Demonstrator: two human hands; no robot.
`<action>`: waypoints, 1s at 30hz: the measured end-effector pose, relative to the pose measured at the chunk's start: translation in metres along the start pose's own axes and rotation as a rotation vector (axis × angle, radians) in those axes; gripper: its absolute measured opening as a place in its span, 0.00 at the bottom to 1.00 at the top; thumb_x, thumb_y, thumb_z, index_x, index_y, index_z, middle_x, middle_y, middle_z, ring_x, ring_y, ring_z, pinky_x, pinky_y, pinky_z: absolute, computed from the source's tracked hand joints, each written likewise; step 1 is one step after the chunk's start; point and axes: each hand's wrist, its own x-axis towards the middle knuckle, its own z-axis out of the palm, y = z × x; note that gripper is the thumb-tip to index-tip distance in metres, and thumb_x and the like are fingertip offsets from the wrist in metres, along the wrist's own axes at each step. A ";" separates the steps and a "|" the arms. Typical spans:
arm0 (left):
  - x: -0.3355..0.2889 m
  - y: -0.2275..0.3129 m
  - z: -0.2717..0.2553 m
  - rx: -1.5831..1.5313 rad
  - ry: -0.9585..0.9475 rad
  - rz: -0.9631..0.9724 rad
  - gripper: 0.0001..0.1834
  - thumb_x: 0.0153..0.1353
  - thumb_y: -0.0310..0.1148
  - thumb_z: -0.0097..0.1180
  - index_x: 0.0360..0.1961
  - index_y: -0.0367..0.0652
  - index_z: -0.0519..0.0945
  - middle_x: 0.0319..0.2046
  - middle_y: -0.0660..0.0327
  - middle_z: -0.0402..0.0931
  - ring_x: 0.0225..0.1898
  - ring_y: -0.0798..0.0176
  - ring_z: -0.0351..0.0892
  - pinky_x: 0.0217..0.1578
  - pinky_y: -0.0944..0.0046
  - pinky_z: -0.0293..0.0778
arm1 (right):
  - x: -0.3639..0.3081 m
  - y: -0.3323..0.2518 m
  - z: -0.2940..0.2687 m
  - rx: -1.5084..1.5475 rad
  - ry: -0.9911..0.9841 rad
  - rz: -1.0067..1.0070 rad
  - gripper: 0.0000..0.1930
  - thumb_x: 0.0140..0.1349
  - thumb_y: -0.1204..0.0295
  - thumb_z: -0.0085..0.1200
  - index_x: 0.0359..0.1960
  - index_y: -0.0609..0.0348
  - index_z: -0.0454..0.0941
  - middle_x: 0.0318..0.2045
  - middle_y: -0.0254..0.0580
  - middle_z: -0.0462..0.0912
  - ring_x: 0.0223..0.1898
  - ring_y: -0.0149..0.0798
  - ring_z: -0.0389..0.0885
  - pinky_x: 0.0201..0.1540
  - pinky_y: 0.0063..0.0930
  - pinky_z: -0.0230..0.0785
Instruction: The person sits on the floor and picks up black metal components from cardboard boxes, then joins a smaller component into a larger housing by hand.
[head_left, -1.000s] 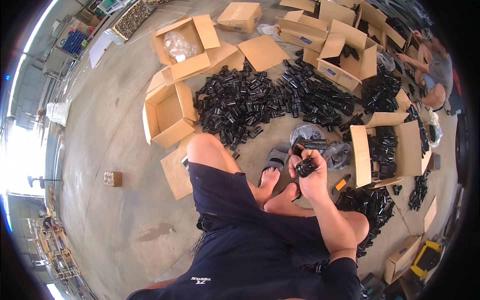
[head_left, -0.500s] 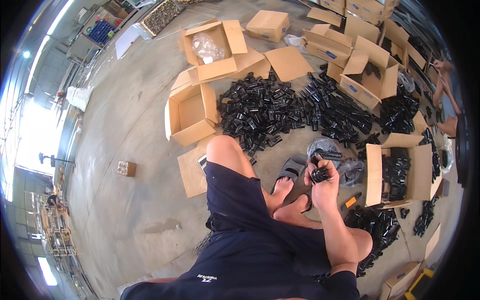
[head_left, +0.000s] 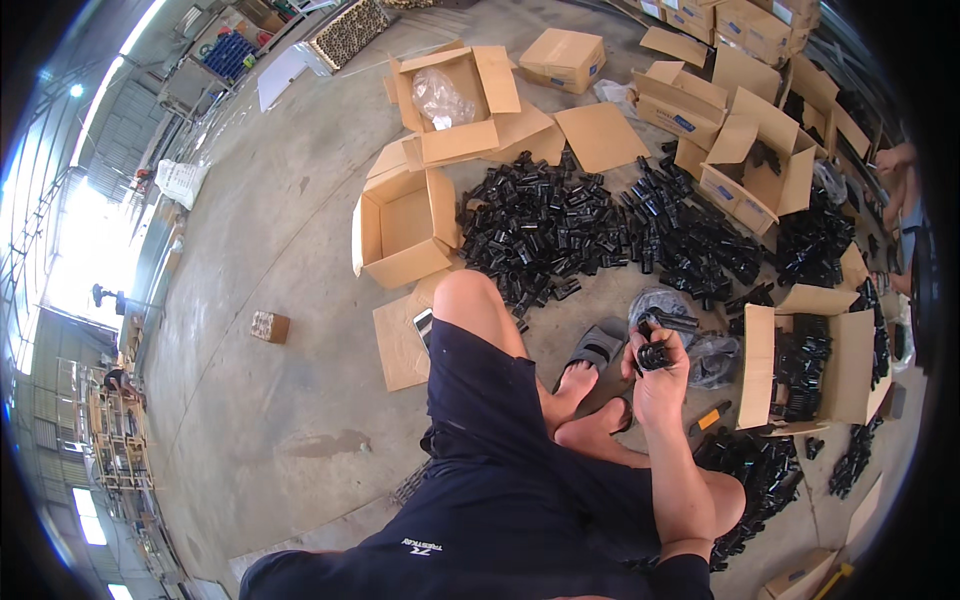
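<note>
My right hand (head_left: 662, 378) is closed around a bunch of glossy black tubular plastic parts (head_left: 656, 355), above my sandalled feet. One part points away to the right and another shows its round end; how many are in the grip is hard to tell. Just beyond the hand lies a clear plastic bag (head_left: 660, 303) on the floor. A large heap of similar black parts (head_left: 550, 225) spreads out ahead of my knees. To the right, an open carton (head_left: 757, 365) holds more of them in stacked bundles. My left hand is out of view.
An orange-and-black tool, perhaps a cutter (head_left: 712, 415), lies by my right knee, near another black heap (head_left: 755, 470). Open cartons (head_left: 405, 225) stand beyond. A phone (head_left: 424, 328) rests on flat cardboard. Another person's arm (head_left: 897, 158) shows at far right.
The whole view has shifted, so the scene sits further right, and more of the phone shows past my left knee. My right hand keeps its hold on the black parts.
</note>
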 end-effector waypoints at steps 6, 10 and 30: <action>-0.004 0.005 0.006 0.013 -0.015 -0.002 0.21 0.65 0.52 0.52 0.44 0.47 0.85 0.40 0.51 0.85 0.43 0.45 0.85 0.44 0.47 0.80 | -0.001 -0.005 -0.002 0.008 0.006 -0.008 0.09 0.67 0.83 0.55 0.37 0.52 0.73 0.45 0.42 0.80 0.30 0.30 0.77 0.25 0.21 0.66; -0.004 0.006 0.011 0.027 -0.022 0.008 0.21 0.64 0.52 0.52 0.44 0.47 0.85 0.41 0.51 0.85 0.43 0.45 0.85 0.44 0.47 0.80 | 0.001 -0.007 -0.002 -0.024 0.034 -0.021 0.09 0.68 0.84 0.54 0.36 0.52 0.72 0.45 0.42 0.80 0.29 0.29 0.76 0.24 0.22 0.66; -0.039 0.042 -0.123 0.470 0.840 0.054 0.06 0.63 0.32 0.59 0.39 0.49 0.86 0.29 0.54 0.85 0.30 0.45 0.85 0.29 0.55 0.79 | 0.004 -0.006 -0.001 -0.321 0.027 -0.023 0.10 0.66 0.87 0.50 0.40 0.56 0.74 0.40 0.48 0.84 0.32 0.30 0.80 0.27 0.23 0.72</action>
